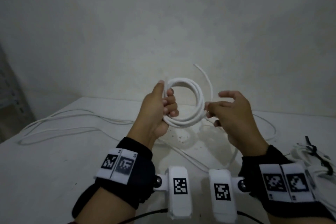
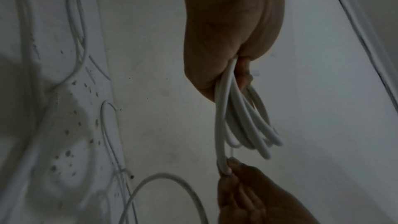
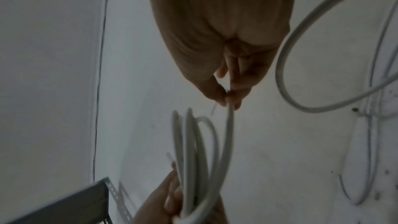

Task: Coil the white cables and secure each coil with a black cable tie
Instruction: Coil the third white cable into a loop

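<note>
The fingers (image 1: 170, 104) of the left hand (image 1: 158, 112) are curled through the white cable coil (image 1: 189, 103) and clamped on its bundled turns, thumb laid along the outside, holding the ring upright in the air above the middle of the counter (image 1: 54, 160). Across from it the right hand (image 1: 234, 114) pinches a single strand of the same cable between thumb and forefinger at the coil's far side, the other fingers fanned loosely apart. The free end (image 1: 201, 71) springs up and curls away behind the ring.

That springiness says a good deal. I'd judge the cable light but fairly stiff, with a smooth jacket that wants to open out again; in the left wrist view the turns (image 2: 247, 122) already splay apart below the grip. Hold where the turns cross, all squeezed together, or they will slip and fan out. The tie belongs right beside that clamped spot.

More white cable (image 1: 60, 127) lies loose in long loops toward the counter's left edge and under the hands. At the right edge sits a bundle of white cable with a black cable tie (image 1: 316, 152) around it, seemingly finished, though it is partly cut off. A grey metal rack (image 3: 64, 205) stands beyond the counter's left side.
</note>
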